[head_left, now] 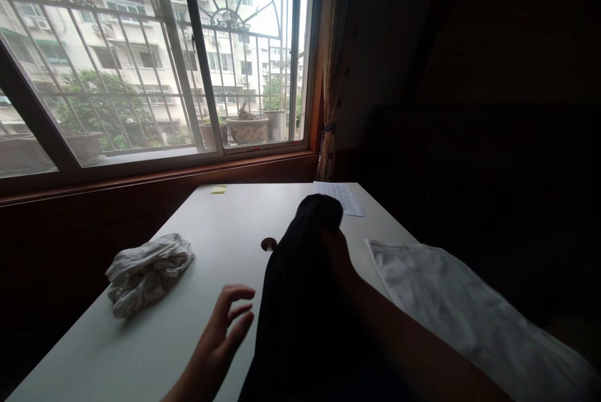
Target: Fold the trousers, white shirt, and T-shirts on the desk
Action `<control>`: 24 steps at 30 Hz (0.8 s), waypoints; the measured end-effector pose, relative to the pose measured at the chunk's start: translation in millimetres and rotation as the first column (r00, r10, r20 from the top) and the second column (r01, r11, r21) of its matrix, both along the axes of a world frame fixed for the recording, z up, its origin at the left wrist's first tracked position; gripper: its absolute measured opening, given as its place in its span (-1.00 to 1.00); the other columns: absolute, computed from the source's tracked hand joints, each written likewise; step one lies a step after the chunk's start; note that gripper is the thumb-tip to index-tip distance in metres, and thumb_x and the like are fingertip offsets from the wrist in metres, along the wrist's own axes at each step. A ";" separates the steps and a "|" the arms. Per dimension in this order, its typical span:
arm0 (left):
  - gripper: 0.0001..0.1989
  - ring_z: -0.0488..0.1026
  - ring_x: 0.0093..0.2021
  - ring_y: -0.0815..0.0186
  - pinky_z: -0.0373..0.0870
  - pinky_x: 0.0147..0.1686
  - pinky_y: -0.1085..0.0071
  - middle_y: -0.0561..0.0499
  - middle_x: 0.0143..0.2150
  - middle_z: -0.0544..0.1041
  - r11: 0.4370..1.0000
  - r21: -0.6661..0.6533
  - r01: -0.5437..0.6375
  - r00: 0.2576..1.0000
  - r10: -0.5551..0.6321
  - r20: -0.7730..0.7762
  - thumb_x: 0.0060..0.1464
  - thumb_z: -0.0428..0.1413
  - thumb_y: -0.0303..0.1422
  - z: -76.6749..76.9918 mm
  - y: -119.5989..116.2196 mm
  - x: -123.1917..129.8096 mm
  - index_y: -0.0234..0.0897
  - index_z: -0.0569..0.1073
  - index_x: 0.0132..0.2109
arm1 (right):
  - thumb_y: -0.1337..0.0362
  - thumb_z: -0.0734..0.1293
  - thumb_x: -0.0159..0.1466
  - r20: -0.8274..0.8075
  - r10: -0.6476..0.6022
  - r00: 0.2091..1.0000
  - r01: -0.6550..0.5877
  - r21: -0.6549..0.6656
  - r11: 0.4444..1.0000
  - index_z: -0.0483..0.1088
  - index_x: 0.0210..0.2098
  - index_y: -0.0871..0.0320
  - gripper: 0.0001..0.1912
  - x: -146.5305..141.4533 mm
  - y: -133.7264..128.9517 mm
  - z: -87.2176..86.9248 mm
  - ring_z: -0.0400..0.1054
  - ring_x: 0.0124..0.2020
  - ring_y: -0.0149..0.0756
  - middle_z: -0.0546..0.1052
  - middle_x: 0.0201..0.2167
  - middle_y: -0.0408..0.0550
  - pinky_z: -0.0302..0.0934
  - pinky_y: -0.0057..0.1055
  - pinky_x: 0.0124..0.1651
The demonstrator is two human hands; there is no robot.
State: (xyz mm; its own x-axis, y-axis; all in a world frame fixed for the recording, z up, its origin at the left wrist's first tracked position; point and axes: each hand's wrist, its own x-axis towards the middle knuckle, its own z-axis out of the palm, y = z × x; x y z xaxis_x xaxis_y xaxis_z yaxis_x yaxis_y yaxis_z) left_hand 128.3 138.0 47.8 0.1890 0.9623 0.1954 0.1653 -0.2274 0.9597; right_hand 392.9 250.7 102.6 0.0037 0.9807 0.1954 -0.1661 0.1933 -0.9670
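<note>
Containers first: planters, all outside the window. One round patterned bowl with a gnarled stump in it; one plain cylindrical pot right beside, contents hidden; one smaller pot on its left, bit of green at the rim. More pots farther left, too hazy to count.

Hands: two. Right hand has its grip closed on the black cloth near the top end; fingers mostly lost in the dark. Left hand grip released, fingers loosely curled, just beside the cloth's left edge.

Cloths: three. Black one is raised over the middle of the table, long shape, rounded top, matte, lower end running out of frame toward the wearer. Off-white one is a crumpled wad on the left, soft, lots of folds. Pale grey one is spread along the right side, fairly flat, light wrinkles.

Table: white, smooth, one round hole just left of the black cloth. Far edge: one yellow paper slip, plus printed paper partly behind the black cloth, sheet count unclear.
</note>
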 end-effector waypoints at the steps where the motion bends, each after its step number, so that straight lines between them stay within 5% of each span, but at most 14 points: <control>1: -0.58 0.35 0.29 0.00 0.35 0.27 0.06 -0.13 0.24 0.41 0.993 -0.004 0.119 0.990 -0.119 -0.070 0.32 0.05 0.01 -7.5 -6.1 3.8 -0.03 0.35 0.20 | -0.09 0.36 0.31 -0.030 -0.127 0.991 0.128 0.010 0.992 0.46 -0.08 0.16 -0.56 6.9 2.8 5.9 0.48 -0.18 -0.10 0.62 -0.22 -0.01 0.37 -0.20 -0.10; 4: -0.29 0.36 0.28 -0.06 0.39 0.23 0.03 -0.12 0.34 0.36 0.910 -0.073 0.408 0.860 -0.410 -0.303 0.17 0.20 0.10 -26.3 -19.6 22.5 0.09 0.22 0.37 | -0.09 0.43 0.22 -0.063 -0.455 0.888 0.457 0.021 0.889 0.50 -0.13 0.16 -0.55 23.5 13.0 18.0 0.48 -0.14 -0.09 0.62 -0.22 -0.04 0.35 -0.21 -0.04; 6: -0.17 0.38 0.27 -0.10 0.38 0.23 -0.06 -0.13 0.40 0.32 0.873 -0.149 0.465 0.739 -0.475 -0.478 0.16 0.21 0.11 -35.3 -23.8 38.8 0.14 0.08 0.46 | -0.08 0.46 0.18 -0.097 -0.580 0.809 0.586 0.035 0.810 0.53 -0.14 0.16 -0.54 31.1 16.6 23.9 0.48 -0.10 -0.07 0.63 -0.19 -0.04 0.33 -0.19 -0.01; 9: -0.21 0.33 0.32 -0.17 0.33 0.23 -0.18 -0.15 0.50 0.17 0.906 -0.136 0.401 0.593 -0.370 -0.715 0.29 0.13 -0.03 -43.2 -24.1 62.3 0.12 -0.06 0.52 | -0.04 0.48 0.16 -0.149 -0.660 0.736 0.674 0.084 0.733 0.54 -0.08 0.17 -0.52 40.1 12.2 33.3 0.49 -0.05 -0.05 0.63 -0.14 -0.02 0.32 -0.17 0.05; 12: -0.06 0.26 0.35 -0.17 0.26 0.29 -0.14 -0.18 0.50 0.16 0.926 -0.012 0.376 0.505 -0.216 -0.836 0.16 0.25 -0.27 -43.3 -15.4 73.5 0.00 -0.06 0.53 | -0.02 0.48 0.18 -0.170 -0.699 0.694 0.720 0.162 0.675 0.54 -0.02 0.16 -0.52 52.3 1.7 44.0 0.47 0.03 -0.06 0.63 -0.05 -0.02 0.28 -0.13 0.15; 16: -0.12 0.38 0.26 0.07 0.25 0.32 0.06 -0.07 0.34 0.43 0.928 0.121 0.353 0.512 -0.084 -0.855 0.11 0.10 -0.56 -30.4 21.0 54.2 -0.02 0.05 0.51 | 0.02 0.47 0.22 -0.186 -0.762 0.620 0.779 0.255 0.572 0.51 0.08 0.11 -0.50 74.6 -11.7 56.2 0.44 0.11 -0.08 0.59 0.06 -0.05 0.21 -0.08 0.26; 21: -0.24 0.38 0.26 0.10 0.29 0.29 0.05 -0.15 0.34 0.38 0.946 0.317 0.072 0.609 0.210 -0.765 0.07 -0.08 -0.68 -4.0 70.7 12.4 -0.20 0.23 0.41 | 0.06 0.46 0.25 -0.124 -0.810 0.573 0.800 0.303 0.518 0.48 0.14 0.09 -0.49 82.8 -35.0 60.1 0.42 0.14 -0.07 0.56 0.11 -0.05 0.20 -0.04 0.29; 24: -0.46 0.45 0.17 0.09 0.42 0.17 0.09 -0.16 0.20 0.48 0.948 0.304 0.100 0.731 0.137 -0.668 0.17 -0.01 -0.55 5.0 66.1 19.3 -0.20 0.38 0.28 | 0.10 0.48 0.22 -0.097 -0.809 0.580 0.791 0.306 0.530 0.49 0.10 0.11 -0.51 71.5 -49.8 55.3 0.43 0.13 -0.06 0.57 0.09 -0.04 0.20 -0.04 0.28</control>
